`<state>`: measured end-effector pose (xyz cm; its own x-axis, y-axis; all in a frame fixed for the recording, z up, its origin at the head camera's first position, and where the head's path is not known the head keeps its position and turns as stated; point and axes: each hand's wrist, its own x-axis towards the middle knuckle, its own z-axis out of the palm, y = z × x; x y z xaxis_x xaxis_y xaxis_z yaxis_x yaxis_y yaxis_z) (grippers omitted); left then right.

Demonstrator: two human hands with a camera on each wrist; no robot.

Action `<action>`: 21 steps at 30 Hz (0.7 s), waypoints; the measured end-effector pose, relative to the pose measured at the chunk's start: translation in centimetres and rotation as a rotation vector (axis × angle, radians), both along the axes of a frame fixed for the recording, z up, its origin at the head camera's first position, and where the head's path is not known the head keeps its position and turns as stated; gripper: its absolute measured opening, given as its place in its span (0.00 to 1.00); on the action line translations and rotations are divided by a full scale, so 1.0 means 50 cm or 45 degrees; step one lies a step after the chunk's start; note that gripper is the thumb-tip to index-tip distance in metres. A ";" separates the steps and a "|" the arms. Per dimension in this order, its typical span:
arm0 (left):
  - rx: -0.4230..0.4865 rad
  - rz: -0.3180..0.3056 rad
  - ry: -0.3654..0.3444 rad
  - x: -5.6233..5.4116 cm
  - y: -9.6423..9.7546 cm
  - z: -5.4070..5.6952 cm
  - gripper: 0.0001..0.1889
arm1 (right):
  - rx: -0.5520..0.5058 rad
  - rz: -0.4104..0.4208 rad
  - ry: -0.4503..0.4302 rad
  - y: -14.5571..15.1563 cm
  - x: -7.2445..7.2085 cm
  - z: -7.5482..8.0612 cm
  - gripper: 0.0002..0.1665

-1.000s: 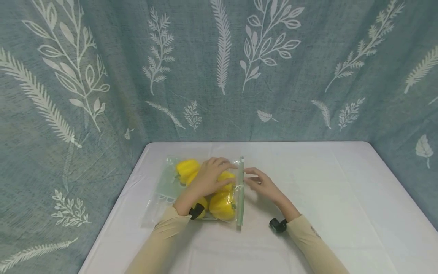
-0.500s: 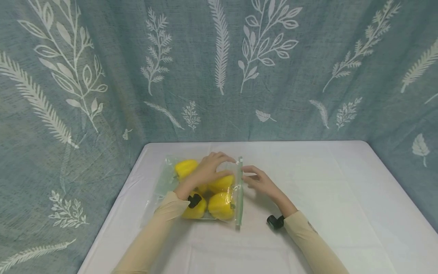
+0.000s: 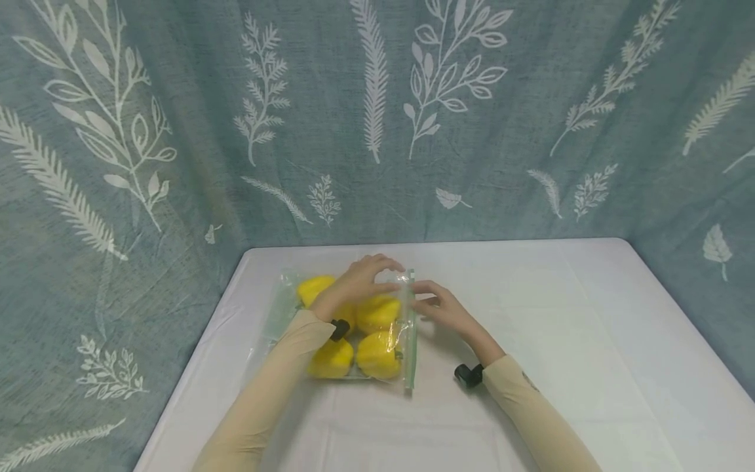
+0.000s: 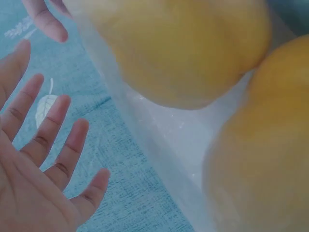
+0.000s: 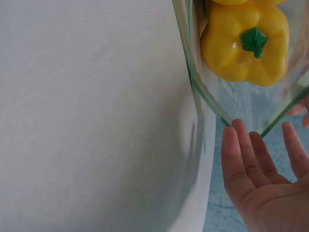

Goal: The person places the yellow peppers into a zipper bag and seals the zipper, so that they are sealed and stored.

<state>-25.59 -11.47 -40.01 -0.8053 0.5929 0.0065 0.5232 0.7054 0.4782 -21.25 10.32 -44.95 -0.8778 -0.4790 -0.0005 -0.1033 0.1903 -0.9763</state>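
A clear zip bag with a green zip strip [image 3: 410, 354] lies flat on the table, its zip edge toward the right. Inside are several yellow bell peppers [image 3: 379, 357]; one shows its green stem in the right wrist view. My left hand [image 3: 361, 282] reaches over the bag, fingers spread toward the far part of the zip edge, and the left wrist view [image 4: 38, 169] shows its fingers apart, holding nothing. My right hand [image 3: 444, 308] is at the zip edge from the other side. Its fairly straight fingertips touch the green strip [image 5: 212, 104], and the thumb stands apart.
The white-covered table [image 3: 531, 314] extends to the right of the bag and in front of it. A blue-green curtain [image 3: 377, 196] with white leaf prints hangs behind and at both sides. A small black wrist camera [image 3: 468, 375] sits on the right wrist.
My left hand has moved slightly away from me over the bag, uncovering more of the peppers. My right hand stays at the zip edge. The head view has shifted a little.
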 end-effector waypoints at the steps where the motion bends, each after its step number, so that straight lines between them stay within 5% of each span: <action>1: 0.005 -0.006 -0.014 -0.003 0.002 0.000 0.21 | -0.002 0.002 0.002 0.000 0.000 0.000 0.27; 11: 0.080 -0.130 -0.097 -0.049 0.019 -0.009 0.21 | -0.013 0.017 0.006 -0.001 -0.010 -0.015 0.30; 21: 0.121 -0.146 -0.230 -0.082 0.030 -0.020 0.21 | -0.003 -0.008 0.042 -0.004 -0.019 -0.024 0.30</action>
